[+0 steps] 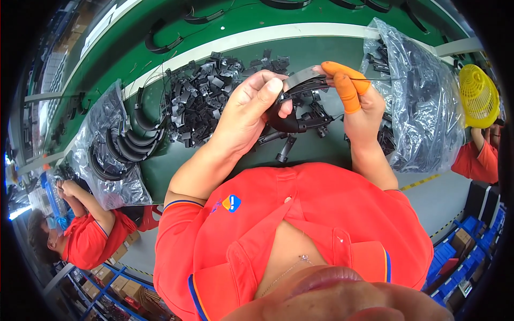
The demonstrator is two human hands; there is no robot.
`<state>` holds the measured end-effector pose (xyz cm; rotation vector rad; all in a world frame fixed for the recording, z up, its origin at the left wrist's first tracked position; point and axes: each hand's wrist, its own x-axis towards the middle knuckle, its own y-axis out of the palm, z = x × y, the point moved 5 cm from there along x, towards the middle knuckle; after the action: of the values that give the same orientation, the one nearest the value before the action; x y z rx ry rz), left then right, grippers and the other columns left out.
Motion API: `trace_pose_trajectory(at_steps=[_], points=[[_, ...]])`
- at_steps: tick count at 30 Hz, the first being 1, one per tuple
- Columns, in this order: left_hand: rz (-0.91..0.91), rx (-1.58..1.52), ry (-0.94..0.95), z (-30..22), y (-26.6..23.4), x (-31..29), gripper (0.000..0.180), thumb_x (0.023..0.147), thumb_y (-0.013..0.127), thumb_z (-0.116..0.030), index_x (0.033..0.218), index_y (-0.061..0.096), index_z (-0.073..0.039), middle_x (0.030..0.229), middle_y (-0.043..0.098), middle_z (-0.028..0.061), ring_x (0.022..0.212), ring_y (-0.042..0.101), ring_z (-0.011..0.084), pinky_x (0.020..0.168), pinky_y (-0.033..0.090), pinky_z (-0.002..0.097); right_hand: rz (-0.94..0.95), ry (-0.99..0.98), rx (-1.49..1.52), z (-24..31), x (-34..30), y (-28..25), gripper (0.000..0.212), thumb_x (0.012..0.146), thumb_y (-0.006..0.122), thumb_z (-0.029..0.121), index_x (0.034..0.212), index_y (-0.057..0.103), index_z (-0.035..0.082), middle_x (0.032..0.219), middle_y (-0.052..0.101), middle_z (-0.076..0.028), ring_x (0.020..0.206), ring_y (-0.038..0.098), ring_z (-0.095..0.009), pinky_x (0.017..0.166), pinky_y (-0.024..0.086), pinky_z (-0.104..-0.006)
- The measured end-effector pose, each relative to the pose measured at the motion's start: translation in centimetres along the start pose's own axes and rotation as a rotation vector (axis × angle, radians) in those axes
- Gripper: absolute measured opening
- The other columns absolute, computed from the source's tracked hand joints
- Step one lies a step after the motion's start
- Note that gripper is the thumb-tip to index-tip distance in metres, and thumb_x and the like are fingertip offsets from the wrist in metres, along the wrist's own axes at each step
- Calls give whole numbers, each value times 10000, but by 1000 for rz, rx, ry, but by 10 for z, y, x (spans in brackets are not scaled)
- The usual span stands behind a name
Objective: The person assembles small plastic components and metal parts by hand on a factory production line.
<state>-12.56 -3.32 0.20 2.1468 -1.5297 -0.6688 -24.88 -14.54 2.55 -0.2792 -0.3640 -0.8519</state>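
Between my two hands is a curved black headphone headband (282,122) with a thin grey metal strip (303,79) and dark wires along it. My left hand (243,109) closes around its thick black end, thumb on top. My right hand (364,101) has orange finger cots on thumb and forefinger, which pinch the far end of the strip. A thin wire sticks out past those fingers. Below the headband lie loose black end pieces (286,148). To the left is a heap of small black plastic parts (195,101) on the green table (184,166).
Curved black headbands (134,144) lie on a clear plastic bag (96,142) at left. Another clear bag (425,107) holds black parts at right. Beyond a pale rail (257,36) runs a green belt (241,18) with headbands. Near a yellow basket (478,96) and at left, co-workers sit.
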Motion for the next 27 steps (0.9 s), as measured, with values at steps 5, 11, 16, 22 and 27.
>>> trace_pose_trajectory(at_steps=[5, 11, 16, 22, 27], points=[[40, 57, 16, 1, 2, 2, 262, 893, 537, -272, 973, 511, -24, 763, 565, 38, 727, 536, 98, 686, 427, 232, 2, 59, -61, -3, 9, -1, 212, 902, 511, 135, 975, 610, -37, 857, 635, -88, 728, 577, -120, 661, 476, -243], [30, 97, 195, 1, -3, 2, 264, 913, 497, -267, 1009, 492, -22, 847, 532, 28, 780, 534, 101, 728, 424, 241, 64, 299, 306, -9, -5, 5, 220, 907, 499, 145, 973, 593, -43, 862, 629, -103, 635, 581, -128, 599, 472, -235], [94, 155, 184, 1, 5, 3, 313, 922, 465, -332, 1000, 483, -29, 810, 482, 14, 763, 478, 88, 712, 385, 233, 119, 494, 933, -12, -13, 19, 341, 915, 473, 229, 1077, 527, -67, 786, 611, -93, 542, 549, -144, 623, 505, -283], [159, 383, 206, -6, 10, 8, 314, 897, 521, -336, 855, 527, -25, 748, 500, 5, 696, 447, 75, 637, 374, 218, 162, 478, 957, -5, -10, 27, 393, 930, 426, 305, 1052, 518, -57, 735, 610, -107, 642, 604, -193, 676, 511, -322], [296, 286, 170, -3, 8, 10, 267, 874, 568, -290, 832, 514, -32, 792, 541, 31, 720, 487, 92, 674, 414, 235, 187, 515, 940, -7, -14, 29, 350, 923, 459, 277, 1033, 529, -48, 686, 592, -80, 625, 588, -176, 639, 492, -280]])
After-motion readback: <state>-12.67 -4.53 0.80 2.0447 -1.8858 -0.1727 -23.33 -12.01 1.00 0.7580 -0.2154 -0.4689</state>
